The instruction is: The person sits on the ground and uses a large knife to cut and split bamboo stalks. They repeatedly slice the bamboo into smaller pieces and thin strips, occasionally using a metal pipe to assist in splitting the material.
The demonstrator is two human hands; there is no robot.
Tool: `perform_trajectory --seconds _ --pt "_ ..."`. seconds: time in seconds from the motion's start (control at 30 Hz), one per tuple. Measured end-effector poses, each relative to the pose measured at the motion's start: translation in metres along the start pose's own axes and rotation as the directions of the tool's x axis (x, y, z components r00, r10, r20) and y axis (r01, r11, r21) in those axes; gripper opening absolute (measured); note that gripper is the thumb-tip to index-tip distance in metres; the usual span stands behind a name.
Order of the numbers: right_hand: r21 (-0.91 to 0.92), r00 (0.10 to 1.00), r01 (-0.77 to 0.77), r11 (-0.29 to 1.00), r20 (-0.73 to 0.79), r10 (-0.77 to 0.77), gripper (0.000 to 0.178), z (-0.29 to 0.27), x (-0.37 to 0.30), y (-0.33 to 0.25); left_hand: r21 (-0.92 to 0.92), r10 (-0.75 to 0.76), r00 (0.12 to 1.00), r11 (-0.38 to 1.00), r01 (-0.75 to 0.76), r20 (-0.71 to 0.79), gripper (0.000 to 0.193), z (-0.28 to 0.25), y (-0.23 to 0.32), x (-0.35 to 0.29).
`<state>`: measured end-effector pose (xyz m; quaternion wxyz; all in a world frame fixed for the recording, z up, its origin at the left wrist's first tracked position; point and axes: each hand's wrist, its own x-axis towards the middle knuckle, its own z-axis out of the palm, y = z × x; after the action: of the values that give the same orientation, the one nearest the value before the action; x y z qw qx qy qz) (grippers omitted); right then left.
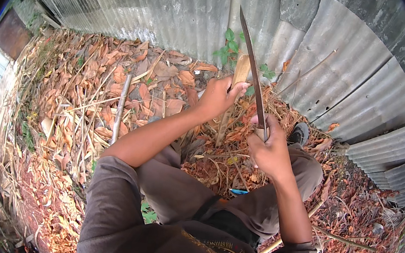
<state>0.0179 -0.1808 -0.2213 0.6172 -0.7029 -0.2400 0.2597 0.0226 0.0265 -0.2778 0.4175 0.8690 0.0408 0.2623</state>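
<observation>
My left hand [219,97] is closed around a flat strip of pale split wood or bamboo [241,69], which stands nearly upright in front of me. Its lower part slants down toward the leaf litter. In my right hand [271,150] is the handle of a machete [254,62], fingers wrapped round it. The long dark blade points up and away, tilted a little left, just right of the strip. Blade and strip look apart, though the gap is hard to judge.
Corrugated metal sheets [186,13] form a fence ahead and to the right. Dry leaves [117,75] cover the ground, with a stick [121,106] at left. A small green plant [230,46] grows by the fence. Something blue [238,191] lies between my legs; a branch [343,239] lies at right.
</observation>
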Motion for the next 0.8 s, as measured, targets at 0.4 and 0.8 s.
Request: perform_trajectory --seconds 0.4,0.8 --pt "-0.226 0.983 0.175 0.958 -0.013 -0.183 0.037 -0.005 -0.012 -0.030 -0.067 0.011 0.999 0.998 -0.013 -0.030 0.022 0.006 -0.006 -0.002" --pt "-0.161 0.879 0.427 0.890 -0.158 -0.450 0.038 0.009 -0.017 -0.030 -0.054 -0.030 0.997 0.998 0.026 -0.068 0.030 0.009 -0.011 0.001"
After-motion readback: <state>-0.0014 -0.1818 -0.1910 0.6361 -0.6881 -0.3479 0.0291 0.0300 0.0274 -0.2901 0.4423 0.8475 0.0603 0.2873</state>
